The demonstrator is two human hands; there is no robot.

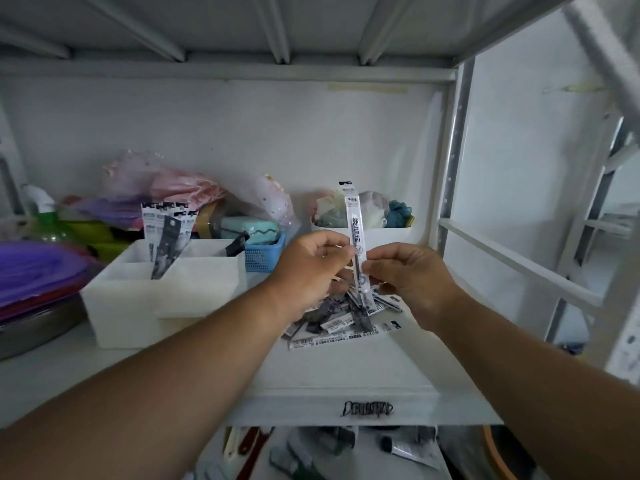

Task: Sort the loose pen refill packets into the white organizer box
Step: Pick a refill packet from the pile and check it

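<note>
Upright between both hands, one refill packet (pixel 356 233) is pinched: the left hand (pixel 313 268) and right hand (pixel 412 275) curl their fingers round it. Loose packets (pixel 343 317) lie below, beside the white organizer box (pixel 156 306).

Both bare forearms reach forward from the lower corners of the view and converge near the middle. The left hand (pixel 311 261) is raised with its back toward the camera, its fingers curled inward and its fingertips closing on the slim, clear plastic refill packet with a white printed top (pixel 354 216), which stands upright and rises well above the fingers. The right hand (pixel 412 275) sits just beside it at much the same height, wrist bent slightly, thumb and forefinger pinching the packet's lower part from the opposite side, the remaining fingers loosely curled beneath. The two sets of fingertips nearly meet around the packet.
</note>
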